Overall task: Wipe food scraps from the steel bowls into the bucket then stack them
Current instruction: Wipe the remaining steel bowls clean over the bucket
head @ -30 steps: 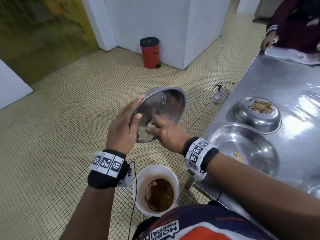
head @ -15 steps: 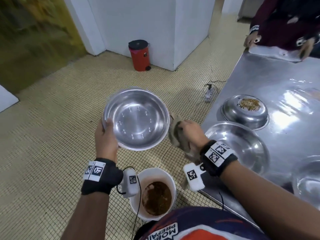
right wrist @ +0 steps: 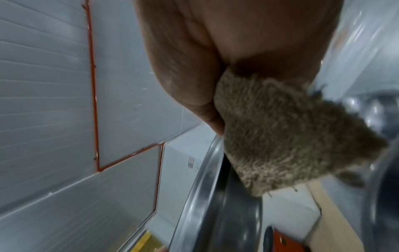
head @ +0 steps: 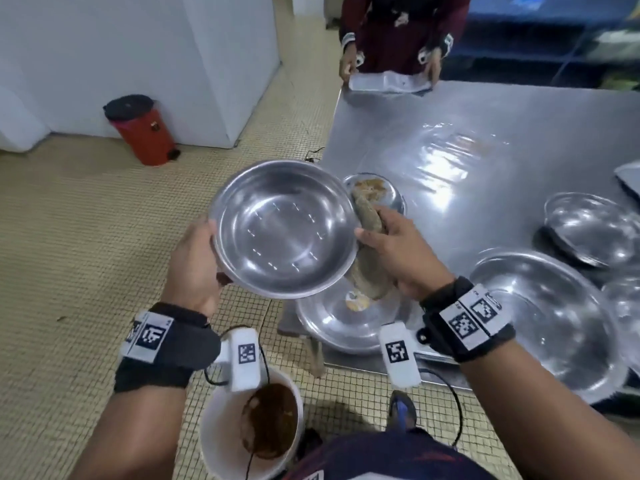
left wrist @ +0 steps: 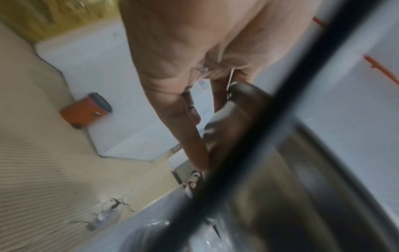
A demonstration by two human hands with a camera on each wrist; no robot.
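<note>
The left hand clamped its grip on the rim of a steel bowl, held in the air off the table's near-left corner, above the floor. The bowl's inside looked clean. The right hand clutched a brown cloth against the bowl's right rim. Wiping seemed finished; the next move likely called for setting it on the table, perhaps into the wide bowl there. The bucket stood below on the floor, scraps inside.

No readable text; wristband markers only coded patterns.
</note>
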